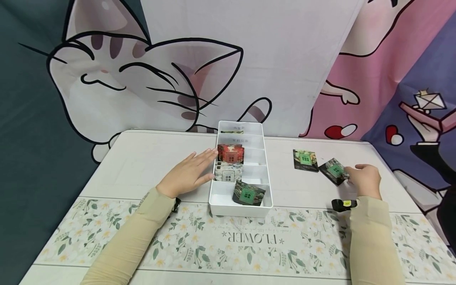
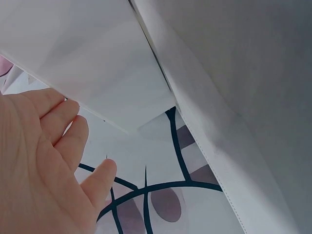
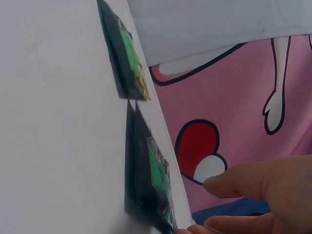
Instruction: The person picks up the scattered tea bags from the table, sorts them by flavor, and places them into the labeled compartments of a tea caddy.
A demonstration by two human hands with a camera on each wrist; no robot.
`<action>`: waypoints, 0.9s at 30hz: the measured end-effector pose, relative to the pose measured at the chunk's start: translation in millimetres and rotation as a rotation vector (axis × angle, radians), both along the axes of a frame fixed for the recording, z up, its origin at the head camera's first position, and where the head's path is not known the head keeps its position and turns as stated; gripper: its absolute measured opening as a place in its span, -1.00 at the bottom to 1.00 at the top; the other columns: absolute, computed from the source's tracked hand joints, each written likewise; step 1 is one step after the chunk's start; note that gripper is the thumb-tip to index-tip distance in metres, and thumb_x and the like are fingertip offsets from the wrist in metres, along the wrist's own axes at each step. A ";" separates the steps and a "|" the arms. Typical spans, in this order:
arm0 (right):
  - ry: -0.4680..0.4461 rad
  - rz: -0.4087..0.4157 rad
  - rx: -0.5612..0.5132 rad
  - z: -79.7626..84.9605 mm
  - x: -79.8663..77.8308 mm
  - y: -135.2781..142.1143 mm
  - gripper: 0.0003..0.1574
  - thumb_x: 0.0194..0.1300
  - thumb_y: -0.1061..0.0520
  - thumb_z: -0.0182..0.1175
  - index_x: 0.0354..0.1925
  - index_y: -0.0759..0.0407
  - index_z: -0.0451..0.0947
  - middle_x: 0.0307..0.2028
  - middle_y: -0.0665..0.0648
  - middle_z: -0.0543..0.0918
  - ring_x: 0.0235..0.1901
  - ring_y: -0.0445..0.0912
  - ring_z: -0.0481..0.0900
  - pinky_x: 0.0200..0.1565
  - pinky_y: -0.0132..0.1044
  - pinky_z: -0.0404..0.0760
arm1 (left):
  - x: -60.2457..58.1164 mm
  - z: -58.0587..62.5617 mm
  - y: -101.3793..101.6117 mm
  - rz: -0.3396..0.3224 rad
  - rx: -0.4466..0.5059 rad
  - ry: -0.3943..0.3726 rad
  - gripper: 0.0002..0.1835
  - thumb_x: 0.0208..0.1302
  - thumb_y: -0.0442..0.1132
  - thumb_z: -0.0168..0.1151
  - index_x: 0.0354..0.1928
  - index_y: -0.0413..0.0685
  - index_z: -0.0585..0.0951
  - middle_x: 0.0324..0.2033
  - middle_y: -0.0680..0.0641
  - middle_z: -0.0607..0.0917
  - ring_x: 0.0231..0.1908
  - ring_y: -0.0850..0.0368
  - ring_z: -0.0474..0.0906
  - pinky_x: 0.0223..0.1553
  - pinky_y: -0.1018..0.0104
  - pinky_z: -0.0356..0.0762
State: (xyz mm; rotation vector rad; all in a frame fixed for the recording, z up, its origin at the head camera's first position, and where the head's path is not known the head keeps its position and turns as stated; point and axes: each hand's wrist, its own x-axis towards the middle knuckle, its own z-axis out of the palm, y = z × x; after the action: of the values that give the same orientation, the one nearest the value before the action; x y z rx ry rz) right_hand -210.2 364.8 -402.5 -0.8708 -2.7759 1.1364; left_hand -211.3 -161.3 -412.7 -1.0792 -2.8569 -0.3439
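Observation:
A white divided box (image 1: 239, 211) stands in the middle of the table. My left hand (image 1: 190, 172) lies along its left side with straight fingers, fingertips right at the wall (image 2: 83, 63). Inside are red tea sachets (image 1: 230, 153), white ones (image 1: 228, 173) and, tilted in the front compartment, a dark green tea sachet (image 1: 248, 194). To the right, my right hand (image 1: 364, 180) pinches the right corner of another dark green tea sachet (image 1: 334, 171). In the right wrist view, fingertips (image 3: 192, 230) meet that sachet's (image 3: 156, 170) lower corner. A finger (image 3: 234, 183) extends apart from it.
A further green-labelled sachet (image 1: 305, 160) lies on the table just left of the pinched one. A floral strip (image 1: 249, 253) with "FLOWER" runs along the table's front. Behind the table's back edge hangs a cartoon cat curtain (image 1: 285, 71).

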 end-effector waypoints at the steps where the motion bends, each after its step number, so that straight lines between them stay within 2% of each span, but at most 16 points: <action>1: -0.012 0.002 0.000 -0.5 0.0 0.6 -0.17 0.46 0.01 0.08 0.41 0.60 0.18 0.05 0.60 0.59 -0.47 0.01 0.73 0.15 0.16 0.54 | 0.0 0.1 0.1 0.000 0.001 0.001 -0.21 0.58 0.26 -0.22 0.62 -0.05 0.01 0.59 -0.06 0.03 0.56 -0.03 -0.01 0.56 -0.03 -0.14; 3: -0.034 0.001 -0.002 -1.5 -0.3 1.9 -0.15 0.47 0.00 0.07 0.42 0.61 0.15 0.10 0.61 0.56 -0.53 -0.15 0.66 0.17 0.16 0.53 | 0.1 0.2 0.4 0.000 0.000 0.002 -0.21 0.58 0.24 -0.18 0.62 -0.06 0.01 0.59 -0.06 0.04 0.56 -0.05 0.00 0.56 -0.03 -0.13; 6: -0.054 -0.004 -0.009 -3.4 -1.2 3.9 -0.14 0.47 0.01 0.07 0.42 0.62 0.12 0.23 0.65 0.42 -0.50 -0.16 0.66 0.24 0.17 0.49 | 0.4 0.7 0.5 0.007 -0.003 -0.004 -0.22 0.58 0.22 -0.15 0.62 -0.05 0.00 0.59 -0.06 0.03 0.57 -0.02 -0.04 0.56 -0.02 -0.14; 9: -0.062 -0.014 -0.019 -6.5 -3.1 7.6 -0.12 0.45 0.04 0.08 0.43 0.64 0.08 0.22 0.66 0.41 -0.54 -0.19 0.65 0.27 0.18 0.46 | 0.6 1.1 0.5 0.012 -0.006 -0.012 -0.22 0.58 0.21 -0.14 0.62 -0.05 0.00 0.60 -0.04 0.01 0.57 0.02 -0.07 0.57 -0.02 -0.16; 11: -0.065 -0.019 -0.022 -8.5 -4.5 10.8 -0.11 0.44 0.04 0.09 0.43 0.65 0.07 0.08 0.62 0.56 -0.57 -0.21 0.62 0.28 0.19 0.44 | 0.9 1.4 0.7 0.012 -0.007 -0.016 -0.22 0.58 0.21 -0.14 0.62 -0.04 -0.01 0.60 -0.04 0.01 0.57 0.03 -0.09 0.57 -0.01 -0.16; 12: -0.067 -0.022 -0.025 -9.4 -5.2 12.5 -0.11 0.44 0.04 0.09 0.42 0.65 0.07 -0.06 0.58 0.64 -0.53 -0.16 0.65 0.28 0.19 0.43 | 1.0 1.5 0.8 0.012 -0.008 -0.017 -0.22 0.58 0.21 -0.14 0.62 -0.04 -0.01 0.60 -0.04 0.01 0.57 0.03 -0.09 0.57 -0.01 -0.16; 14: -0.075 -0.025 -0.027 -10.7 -6.1 15.3 -0.10 0.44 0.03 0.10 0.41 0.66 0.08 -0.38 0.39 0.72 -0.35 0.02 0.70 0.28 0.20 0.41 | 1.0 1.5 0.9 0.010 -0.007 -0.016 -0.22 0.58 0.21 -0.13 0.62 -0.04 -0.01 0.60 -0.05 0.01 0.57 0.02 -0.07 0.57 -0.01 -0.16; 16: -0.084 -0.029 -0.033 -11.5 -7.0 17.8 -0.10 0.44 0.02 0.10 0.40 0.67 0.10 -0.63 0.17 0.67 -0.10 0.20 0.65 0.28 0.21 0.39 | 0.9 1.5 0.9 0.010 -0.007 -0.015 -0.22 0.58 0.21 -0.13 0.62 -0.04 -0.01 0.60 -0.05 0.01 0.57 0.02 -0.07 0.57 -0.01 -0.17; 18: -0.090 -0.035 -0.040 -12.1 -7.6 19.5 -0.10 0.43 0.01 0.12 0.39 0.66 0.12 -0.70 0.01 0.62 0.06 0.29 0.55 0.29 0.20 0.39 | 0.6 1.3 0.8 0.010 -0.008 -0.012 -0.22 0.58 0.21 -0.14 0.62 -0.04 0.00 0.60 -0.05 0.01 0.57 0.02 -0.07 0.57 0.00 -0.17; 20: -0.092 -0.042 -0.041 -12.7 -8.3 20.6 -0.12 0.41 0.02 0.13 0.38 0.65 0.16 -0.71 -0.01 0.61 -0.06 0.23 0.60 0.27 0.19 0.41 | 0.3 0.6 0.7 0.009 -0.009 -0.009 -0.22 0.58 0.21 -0.15 0.62 -0.04 0.00 0.60 -0.04 0.01 0.57 0.01 -0.05 0.57 -0.01 -0.16; 23: -0.089 -0.057 -0.047 -14.2 -9.7 21.7 -0.18 0.40 0.05 0.16 0.36 0.63 0.23 -0.72 -0.05 0.61 -0.40 -0.08 0.63 0.17 0.11 0.49 | 0.0 -0.5 0.5 0.005 -0.004 0.000 -0.22 0.58 0.23 -0.17 0.62 -0.06 0.01 0.59 -0.06 0.03 0.57 -0.01 -0.03 0.57 -0.03 -0.14; 25: -0.084 -0.066 -0.055 -15.3 -10.4 22.1 -0.22 0.40 0.07 0.17 0.34 0.61 0.28 -0.72 -0.07 0.60 -0.58 -0.24 0.55 0.00 -0.01 0.56 | -0.2 -1.1 0.4 0.002 0.002 0.003 -0.21 0.58 0.24 -0.18 0.62 -0.07 0.02 0.59 -0.07 0.04 0.56 -0.02 -0.02 0.56 -0.03 -0.13; 27: -0.074 -0.075 -0.069 -16.7 -10.8 22.7 -0.27 0.40 0.09 0.18 0.33 0.59 0.33 -0.73 -0.11 0.59 -0.65 -0.32 0.53 -0.19 -0.22 0.57 | -0.3 -1.4 0.3 0.002 0.003 0.001 -0.21 0.58 0.25 -0.20 0.62 -0.06 0.02 0.59 -0.06 0.04 0.56 0.00 -0.03 0.57 -0.03 -0.13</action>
State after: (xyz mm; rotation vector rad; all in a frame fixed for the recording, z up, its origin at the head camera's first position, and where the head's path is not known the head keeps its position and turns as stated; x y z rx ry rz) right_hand -221.0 387.5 -419.1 -1.0346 -2.7503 1.2194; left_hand -211.6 -161.0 -414.1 -1.0756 -2.8555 -0.3466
